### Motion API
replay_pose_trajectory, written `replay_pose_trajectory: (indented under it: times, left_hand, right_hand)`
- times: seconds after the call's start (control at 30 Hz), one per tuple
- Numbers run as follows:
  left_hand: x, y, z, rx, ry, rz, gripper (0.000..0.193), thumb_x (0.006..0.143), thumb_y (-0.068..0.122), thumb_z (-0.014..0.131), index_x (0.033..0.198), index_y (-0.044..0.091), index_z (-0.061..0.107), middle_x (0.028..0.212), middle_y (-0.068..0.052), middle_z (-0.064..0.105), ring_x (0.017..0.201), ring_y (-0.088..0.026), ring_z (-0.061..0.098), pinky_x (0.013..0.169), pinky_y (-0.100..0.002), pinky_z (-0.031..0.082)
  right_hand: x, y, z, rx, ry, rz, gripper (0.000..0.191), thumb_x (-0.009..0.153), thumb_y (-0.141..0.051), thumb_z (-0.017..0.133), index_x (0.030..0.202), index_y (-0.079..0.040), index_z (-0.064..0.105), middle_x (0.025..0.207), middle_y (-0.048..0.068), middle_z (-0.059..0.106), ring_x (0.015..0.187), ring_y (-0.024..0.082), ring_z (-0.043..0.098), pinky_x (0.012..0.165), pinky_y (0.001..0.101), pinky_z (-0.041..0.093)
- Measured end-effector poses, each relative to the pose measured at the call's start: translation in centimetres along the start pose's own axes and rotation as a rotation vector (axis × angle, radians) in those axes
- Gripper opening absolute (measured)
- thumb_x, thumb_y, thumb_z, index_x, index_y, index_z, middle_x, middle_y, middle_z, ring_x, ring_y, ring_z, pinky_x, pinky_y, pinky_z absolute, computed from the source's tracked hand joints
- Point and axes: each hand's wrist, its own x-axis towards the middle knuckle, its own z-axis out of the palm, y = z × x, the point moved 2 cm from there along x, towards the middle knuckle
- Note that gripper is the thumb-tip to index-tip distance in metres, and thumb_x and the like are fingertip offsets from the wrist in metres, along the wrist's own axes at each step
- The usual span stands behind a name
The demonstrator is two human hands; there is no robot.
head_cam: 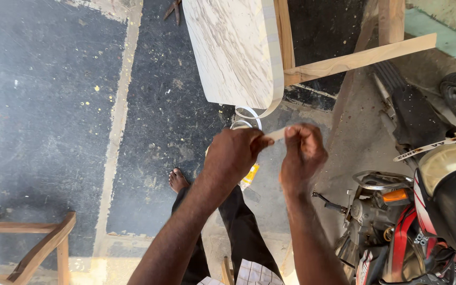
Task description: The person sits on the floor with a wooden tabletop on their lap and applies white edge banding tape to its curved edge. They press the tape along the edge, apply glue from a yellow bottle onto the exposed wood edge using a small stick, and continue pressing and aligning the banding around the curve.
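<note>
- Two hands are raised over the floor — the left hand point(233, 155) and the right hand point(303, 153) — held close together, knuckles up.
- One thin, pale strip point(275, 135) of edge banding runs between them; its short visible piece spans the gap from the left fingertips to the right.
- The left fingers are pinched together on one end of the strip, and the right thumb and forefinger are clamped on the other end, so the strip sits right at the fingertips of both hands.
- From there a strip curls away in a loose loop point(249, 117) towards the rounded near end of one marble-patterned board point(230, 50), where the same banding lies along the board's curved right edge.
- The board rests on a frame of timber battens point(360, 57) — at least two show.
- One bare foot point(178, 180) stands on the dark, speckled floor point(54, 105) below the left wrist.
- One small yellow object point(250, 176) shows just under the left hand; I cannot tell what it is.
- One motorbike point(423, 211) is parked at the right edge, and one wooden chair frame point(25, 248) sits at the lower left corner.
</note>
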Motion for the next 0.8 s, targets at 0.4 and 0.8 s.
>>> replay_pose_trajectory:
  times: [0.4, 0.8]
  left_hand:
    - [8.6, 3.0, -3.9, 0.157, -0.037, -0.094, 0.026, 0.097, 0.03, 0.064, 0.112, 0.014, 0.078, 0.085, -0.012, 0.078, 0.072, -0.027, 0.076, 0.07, -0.043, 0.06]
    - [12.1, -1.4, -2.2, -0.161, -0.147, -0.37, 0.03, 0.093, 0.038, 0.073, 0.104, 0.011, 0.079, 0.069, -0.006, 0.073, 0.052, -0.012, 0.066, 0.052, -0.031, 0.058]
  right_hand:
    - [9.9, 4.1, 3.6, 0.508, -0.11, 0.454, 0.013, 0.101, -0.011, 0.067, 0.091, -0.002, 0.067, 0.088, 0.002, 0.069, 0.079, 0.008, 0.062, 0.078, 0.0268, 0.059]
    - [11.8, 6.3, 4.1, 0.324, -0.264, 0.763, 0.018, 0.081, 0.002, 0.07, 0.098, -0.003, 0.072, 0.086, 0.003, 0.072, 0.074, 0.01, 0.06, 0.072, 0.0253, 0.048]
